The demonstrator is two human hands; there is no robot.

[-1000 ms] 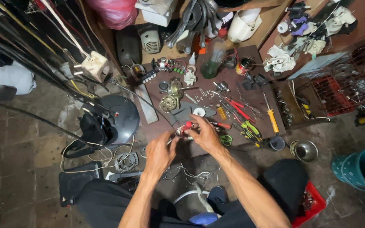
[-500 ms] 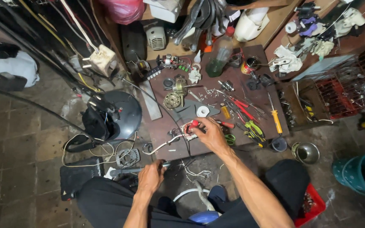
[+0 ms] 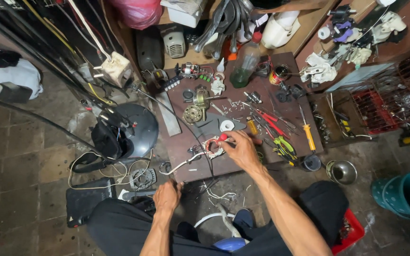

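Head view: left hand [image 3: 167, 196] lower, off wires [image 3: 213, 147]

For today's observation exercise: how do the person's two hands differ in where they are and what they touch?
The right hand reaches forward over the brown work board, fingers on a small wired part with a red tip. The left hand sits lower, off the board near the knee, curled around thin dark wires. Both are bare.
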